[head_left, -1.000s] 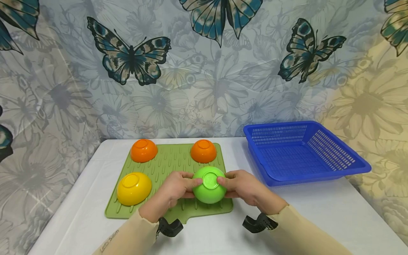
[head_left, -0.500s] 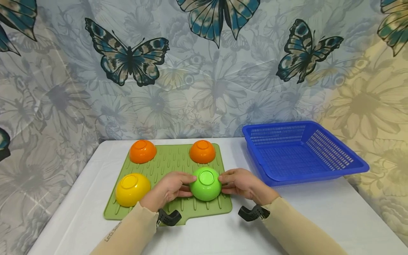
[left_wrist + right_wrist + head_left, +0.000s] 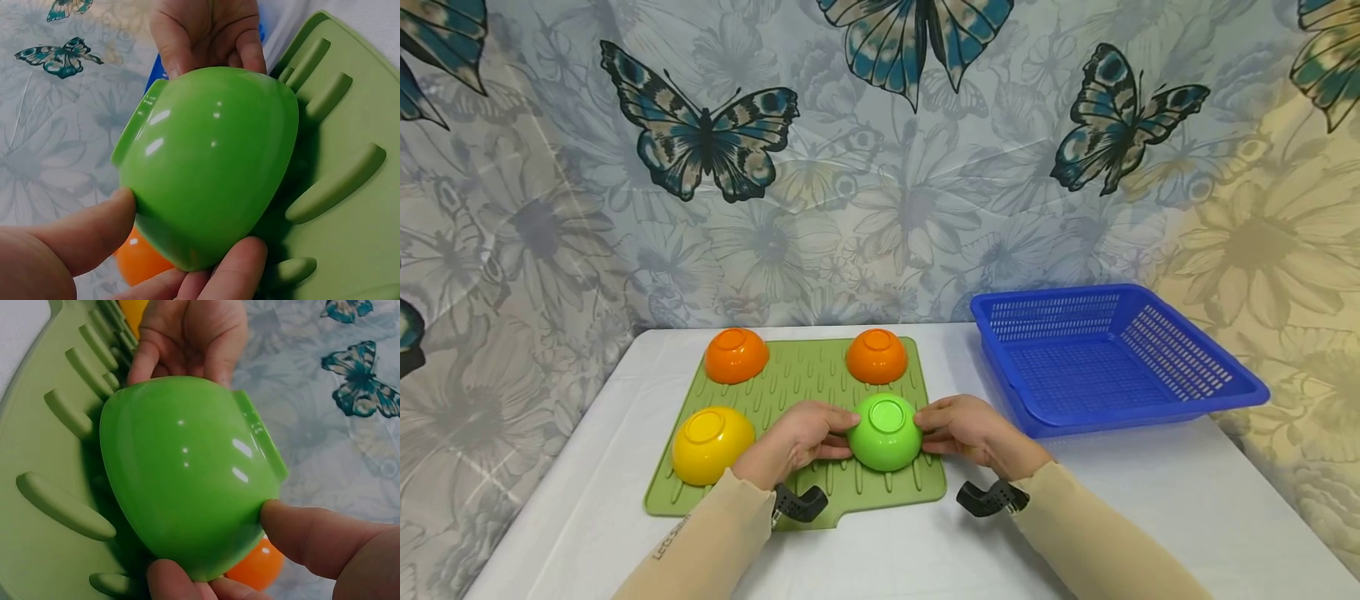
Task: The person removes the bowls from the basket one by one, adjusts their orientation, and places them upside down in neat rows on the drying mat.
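Note:
A light green bowl (image 3: pixel 885 433) is upside down at the front right of the green drying mat (image 3: pixel 805 367), its base ring up. Its rim is close over the mat's ridges; whether it touches them I cannot tell. My left hand (image 3: pixel 808 435) holds the bowl's left side, thumb on the wall and fingertips at the rim, as the left wrist view shows. On the opposite side my right hand (image 3: pixel 970 433) holds it the same way, with the thumb (image 3: pixel 312 534) near the base ring. The bowl's inside is hidden.
Upside down on the mat are a yellow bowl (image 3: pixel 712 447) at front left and two orange bowls, one back left (image 3: pixel 736 357) and one back right (image 3: pixel 877 357). A blue basket (image 3: pixel 1150 410) stands on the white-covered table (image 3: pixel 1120 492), right of the mat.
Both hands have lowered the green bowl toward the mat, and its base has turned from facing me to facing more upward. Over the last half second almost nothing has moved.

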Motion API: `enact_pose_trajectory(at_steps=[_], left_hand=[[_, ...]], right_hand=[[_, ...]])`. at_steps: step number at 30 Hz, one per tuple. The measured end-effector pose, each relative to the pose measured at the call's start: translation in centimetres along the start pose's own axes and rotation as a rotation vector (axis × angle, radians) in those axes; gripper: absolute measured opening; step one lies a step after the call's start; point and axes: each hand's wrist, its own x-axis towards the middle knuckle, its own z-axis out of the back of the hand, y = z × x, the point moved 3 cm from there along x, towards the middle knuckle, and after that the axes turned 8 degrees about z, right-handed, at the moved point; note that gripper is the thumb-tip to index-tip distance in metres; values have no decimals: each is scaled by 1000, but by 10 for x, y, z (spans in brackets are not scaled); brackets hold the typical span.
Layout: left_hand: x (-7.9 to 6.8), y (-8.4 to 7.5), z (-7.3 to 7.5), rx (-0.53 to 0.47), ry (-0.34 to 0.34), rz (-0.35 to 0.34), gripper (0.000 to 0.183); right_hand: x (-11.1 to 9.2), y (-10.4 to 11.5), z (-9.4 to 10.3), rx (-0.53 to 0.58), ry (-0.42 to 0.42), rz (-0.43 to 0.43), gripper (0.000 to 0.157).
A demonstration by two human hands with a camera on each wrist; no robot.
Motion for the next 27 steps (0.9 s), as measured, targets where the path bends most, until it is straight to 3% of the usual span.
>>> enact_pose_trajectory(at_steps=[20, 27], left_hand=[[4, -4, 1, 86, -68, -38, 18], [3, -2, 3, 93, -87, -43, 24]], right_hand=[[-1, 2, 0, -89, -35, 28, 28], [-4, 3, -1, -231, -48, 102, 24]])
